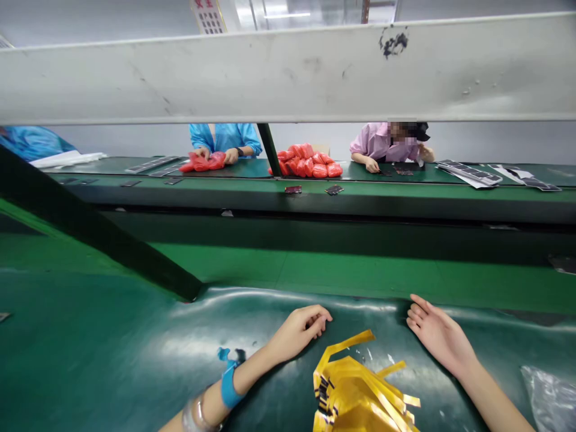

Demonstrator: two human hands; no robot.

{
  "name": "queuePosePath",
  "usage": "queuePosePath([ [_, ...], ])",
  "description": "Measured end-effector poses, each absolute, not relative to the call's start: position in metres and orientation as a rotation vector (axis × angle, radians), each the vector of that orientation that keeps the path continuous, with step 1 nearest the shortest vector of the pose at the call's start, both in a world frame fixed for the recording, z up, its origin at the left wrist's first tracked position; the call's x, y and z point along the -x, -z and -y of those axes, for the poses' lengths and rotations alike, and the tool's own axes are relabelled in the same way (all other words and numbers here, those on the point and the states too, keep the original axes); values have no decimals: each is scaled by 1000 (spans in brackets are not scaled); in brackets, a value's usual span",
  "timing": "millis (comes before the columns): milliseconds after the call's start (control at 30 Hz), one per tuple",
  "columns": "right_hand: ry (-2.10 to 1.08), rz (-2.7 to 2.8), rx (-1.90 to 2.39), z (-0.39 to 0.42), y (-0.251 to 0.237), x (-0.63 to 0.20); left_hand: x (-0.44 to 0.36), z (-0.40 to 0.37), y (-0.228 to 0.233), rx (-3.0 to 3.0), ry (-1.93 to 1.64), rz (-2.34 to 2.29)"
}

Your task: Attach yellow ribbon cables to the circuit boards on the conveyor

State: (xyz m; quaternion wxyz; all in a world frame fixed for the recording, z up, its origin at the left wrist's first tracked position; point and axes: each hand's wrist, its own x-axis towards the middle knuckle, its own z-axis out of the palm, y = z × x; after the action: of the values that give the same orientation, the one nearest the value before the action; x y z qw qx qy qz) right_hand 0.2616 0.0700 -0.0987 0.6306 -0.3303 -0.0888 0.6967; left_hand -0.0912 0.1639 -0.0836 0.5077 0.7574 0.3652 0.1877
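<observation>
My left hand (pixel 297 329) rests on the green mat (pixel 148 360) with its fingers curled in, and I see nothing in them. Its wrist wears a blue strap (pixel 230 385) and a clear bangle (pixel 198 414). To the right, my right hand (pixel 438 336) lies on its side near the mat's far edge, fingers loosely bent and apart from anything. Between my forearms sits a bundle of yellow tape strips (pixel 355 396) with dark pieces along its left side. Neither hand touches it.
A clear plastic bag (pixel 551 396) lies at right. A dark slanted post (pixel 99 222) stands at left, and a white beam (pixel 270 78) crosses above. Beyond the green belt (pixel 315 264), co-workers sit at a bench with red packets (pixel 308 162) and black-and-white sheets (pixel 470 173).
</observation>
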Motion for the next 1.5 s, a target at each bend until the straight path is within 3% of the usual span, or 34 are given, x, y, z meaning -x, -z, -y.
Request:
queuePosePath([
  [1500,-1554,341,817,-69,96,-255,91,-163,83,-1865,-455,-889],
])
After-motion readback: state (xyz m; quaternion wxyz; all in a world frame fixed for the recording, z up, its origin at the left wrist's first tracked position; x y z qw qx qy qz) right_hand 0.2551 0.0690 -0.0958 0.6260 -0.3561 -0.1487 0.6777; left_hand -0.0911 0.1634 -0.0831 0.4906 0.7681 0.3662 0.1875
